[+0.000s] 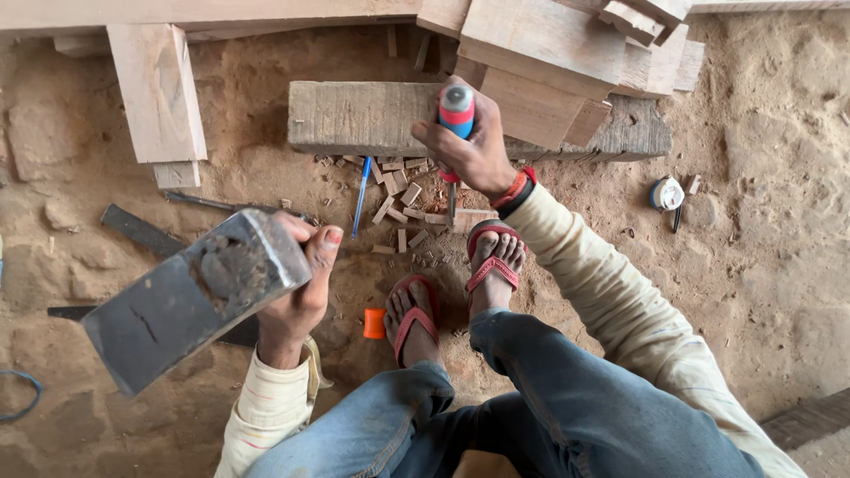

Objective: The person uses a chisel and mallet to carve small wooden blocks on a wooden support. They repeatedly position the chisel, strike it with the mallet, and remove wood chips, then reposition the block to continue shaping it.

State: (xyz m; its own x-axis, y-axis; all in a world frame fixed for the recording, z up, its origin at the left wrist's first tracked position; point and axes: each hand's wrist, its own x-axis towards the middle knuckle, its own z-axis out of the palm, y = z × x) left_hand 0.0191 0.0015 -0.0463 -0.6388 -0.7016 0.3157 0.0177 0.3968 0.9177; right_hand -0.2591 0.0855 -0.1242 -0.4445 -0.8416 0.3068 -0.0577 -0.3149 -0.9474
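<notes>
Fingers clamp a blocky steel axe head (190, 296) and a plastic-handled chisel (454, 133).

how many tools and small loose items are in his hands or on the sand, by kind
chisel, in the right hand: 1
metal block, in the left hand: 1
blue pen: 1
tape measure: 1
orange piece: 1
total: 5

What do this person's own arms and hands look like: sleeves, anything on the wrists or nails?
Both arms wear long cream sleeves, creased and somewhat soiled, reaching to the wrists. The left hand is bare, with a reddish-painted thumbnail; its cuff has faint stripes and a loose tab hanging from it. The right hand is bare too, and its wrist carries red thread bands beside a dark band. No gloves or rings show.
</notes>
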